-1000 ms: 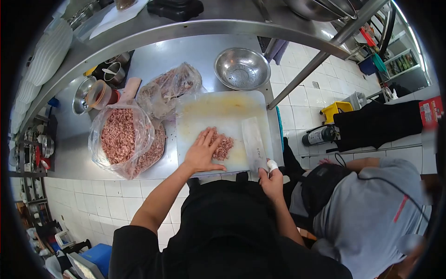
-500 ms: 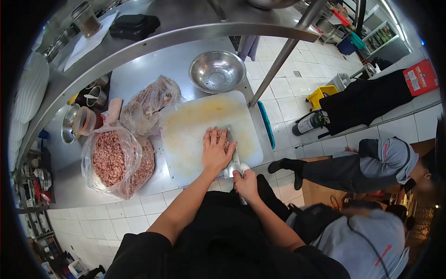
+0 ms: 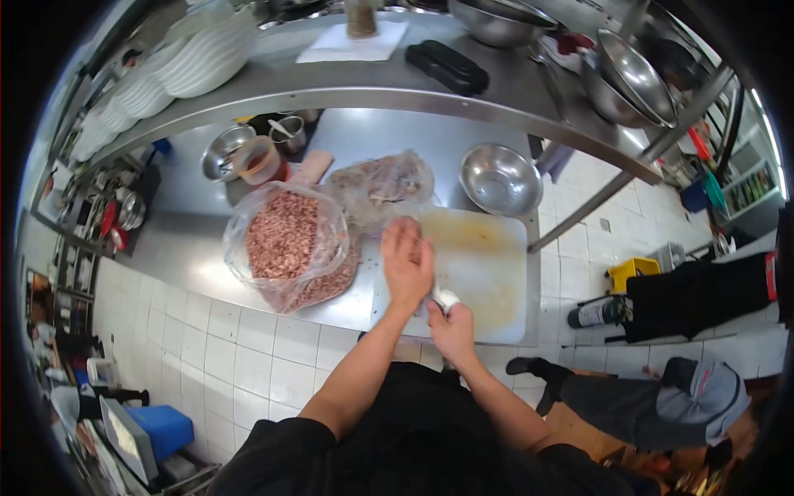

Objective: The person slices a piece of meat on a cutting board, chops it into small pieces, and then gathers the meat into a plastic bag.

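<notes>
My left hand (image 3: 406, 269) lies with its fingers stretched over some minced meat (image 3: 417, 251), near the left part of the white cutting board (image 3: 488, 285). Most of that meat is hidden under the palm. My right hand (image 3: 452, 326) is closed round the handle of a cleaver (image 3: 445, 299); its blade is mostly covered by my left hand. Left of the hands stands an open clear plastic bag (image 3: 335, 248) filled with chopped reddish meat (image 3: 283, 236). Behind my left fingertips, a second crumpled plastic bag (image 3: 385, 186) touches the board's far side.
A steel bowl (image 3: 500, 179) stands behind the board. A plastic tub (image 3: 258, 159) of red sauce and steel pots (image 3: 288, 134) sit behind the meat bag. The overhead shelf (image 3: 372, 95) crosses the far side. At the right is another person (image 3: 645, 397).
The view has turned left. Both hands, with the cleaver and the meat on it, have moved from the board's middle to its left side, closer to the meat bag.
</notes>
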Available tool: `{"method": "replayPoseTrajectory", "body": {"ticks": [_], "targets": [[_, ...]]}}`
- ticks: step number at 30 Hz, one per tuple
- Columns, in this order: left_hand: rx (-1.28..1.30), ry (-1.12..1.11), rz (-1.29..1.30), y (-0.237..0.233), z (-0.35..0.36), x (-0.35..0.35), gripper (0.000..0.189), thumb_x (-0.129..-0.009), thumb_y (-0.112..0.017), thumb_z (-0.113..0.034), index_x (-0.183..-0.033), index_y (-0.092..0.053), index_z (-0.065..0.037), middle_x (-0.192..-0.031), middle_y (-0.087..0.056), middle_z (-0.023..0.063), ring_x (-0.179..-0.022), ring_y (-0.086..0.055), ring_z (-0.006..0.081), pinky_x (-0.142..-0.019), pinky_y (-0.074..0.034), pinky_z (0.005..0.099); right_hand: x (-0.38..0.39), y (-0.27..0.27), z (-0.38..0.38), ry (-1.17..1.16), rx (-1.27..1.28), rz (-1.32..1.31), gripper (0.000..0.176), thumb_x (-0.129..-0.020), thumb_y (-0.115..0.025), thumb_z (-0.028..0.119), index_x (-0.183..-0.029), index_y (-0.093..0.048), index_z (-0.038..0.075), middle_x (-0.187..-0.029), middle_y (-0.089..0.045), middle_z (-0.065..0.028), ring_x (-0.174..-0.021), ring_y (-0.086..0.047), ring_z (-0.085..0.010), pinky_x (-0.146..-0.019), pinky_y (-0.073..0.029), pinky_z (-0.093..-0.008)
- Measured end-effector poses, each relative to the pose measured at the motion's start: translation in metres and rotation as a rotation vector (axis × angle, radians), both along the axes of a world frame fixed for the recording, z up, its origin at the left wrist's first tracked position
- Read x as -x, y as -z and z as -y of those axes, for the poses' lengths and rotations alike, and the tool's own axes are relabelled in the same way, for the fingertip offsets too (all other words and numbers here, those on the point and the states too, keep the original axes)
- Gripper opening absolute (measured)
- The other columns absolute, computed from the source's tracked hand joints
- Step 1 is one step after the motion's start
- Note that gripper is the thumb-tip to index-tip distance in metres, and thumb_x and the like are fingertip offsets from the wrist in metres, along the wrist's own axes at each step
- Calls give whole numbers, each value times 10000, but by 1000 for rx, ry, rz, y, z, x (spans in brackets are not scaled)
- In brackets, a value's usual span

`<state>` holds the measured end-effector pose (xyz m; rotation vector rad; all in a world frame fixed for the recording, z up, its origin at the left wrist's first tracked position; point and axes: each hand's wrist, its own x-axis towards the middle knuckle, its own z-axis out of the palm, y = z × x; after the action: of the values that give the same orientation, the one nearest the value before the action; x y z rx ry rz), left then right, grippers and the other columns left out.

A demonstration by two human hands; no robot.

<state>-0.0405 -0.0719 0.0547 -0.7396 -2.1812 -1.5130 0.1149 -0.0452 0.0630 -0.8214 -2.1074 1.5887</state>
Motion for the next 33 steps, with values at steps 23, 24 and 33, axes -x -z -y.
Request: {"method": "replayPoseTrajectory", "body": {"ticks": [23,24,33], "targets": [[197,-321,-243,-64,126,195,219,-1103,-635,-190,-1129,-777,-26,-1041,-767,247,-996,-735,460,-854,-577,479,-38,29,-166,-172,-829,383,367,-938,-666,98,-1280,-795,132,-998,-706,-143,-888,-719,-389,-794,-587,-512],[198,-315,-247,-69,111,176,219,-1103,-635,-190,-1129,-777,-26,-1041,-767,247,-996,-735,460,-854,-577,479,-34,37,-172,-206,-988,389,395,-936,-646,75,-1292,-795,156,-1004,-681,-122,-899,-709,-368,-809,-582,-500],[99,270,395,25,34,80,286,-1119,-634,-234,-1188,-778,3,-1087,-804,228,-999,-779,400,-878,-598,427,-44,41,-140,-530,-977,262,500,-923,-621,40,-1373,-766,201,-1037,-655,-107,-975,-687,-323,-856,-568,-482]]}}
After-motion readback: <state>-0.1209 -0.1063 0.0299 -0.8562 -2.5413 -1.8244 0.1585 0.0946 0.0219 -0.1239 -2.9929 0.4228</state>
